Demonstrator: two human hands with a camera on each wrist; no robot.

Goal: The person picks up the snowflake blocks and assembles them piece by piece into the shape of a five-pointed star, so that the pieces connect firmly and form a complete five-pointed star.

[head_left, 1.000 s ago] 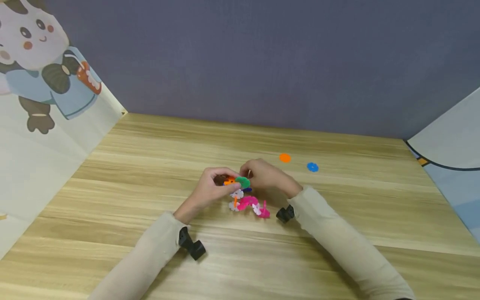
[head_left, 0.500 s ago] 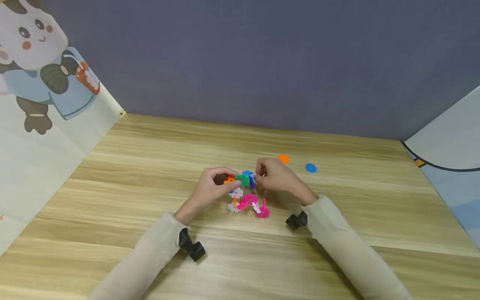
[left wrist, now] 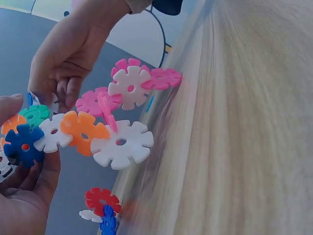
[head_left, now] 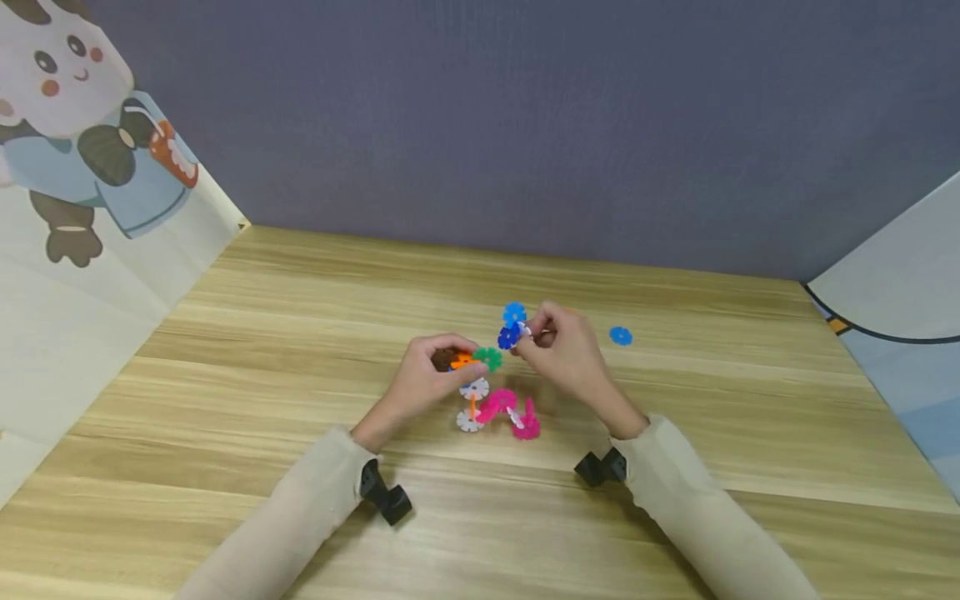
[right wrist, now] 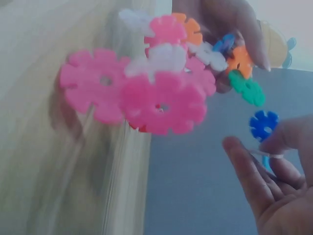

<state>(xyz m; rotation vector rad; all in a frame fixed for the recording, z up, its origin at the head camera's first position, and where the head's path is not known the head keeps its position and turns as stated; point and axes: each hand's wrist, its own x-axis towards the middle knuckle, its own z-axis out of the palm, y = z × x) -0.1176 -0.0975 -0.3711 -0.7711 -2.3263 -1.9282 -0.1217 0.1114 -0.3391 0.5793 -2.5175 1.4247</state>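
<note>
My left hand (head_left: 423, 379) grips a chain of flower-shaped interlocking discs, thumb and fingers around its upper end. A green disc (head_left: 489, 359) sticks out past the fingertips, beside an orange one (head_left: 464, 361). Below the hand the chain runs through white discs (left wrist: 122, 145) to pink discs (head_left: 527, 427) at the right end, near the tabletop. Up and to the right, my right hand (head_left: 573, 354) pinches a small cluster by its white disc (head_left: 525, 330). That cluster also has a dark blue disc (head_left: 508, 337) and a lighter blue disc (head_left: 514, 313). A gap separates it from the green disc.
On the wooden table (head_left: 300, 283) a loose blue disc (head_left: 621, 336) lies right of the right hand. Behind that hand only a sliver of an orange disc shows. A red disc (left wrist: 101, 199) with blue and white ones appears low in the left wrist view. A grey wall (head_left: 495, 125) stands behind.
My right hand has moved right and up from beside the green disc, carrying the blue and white cluster away from the chain. The left hand has stayed nearly still.
</note>
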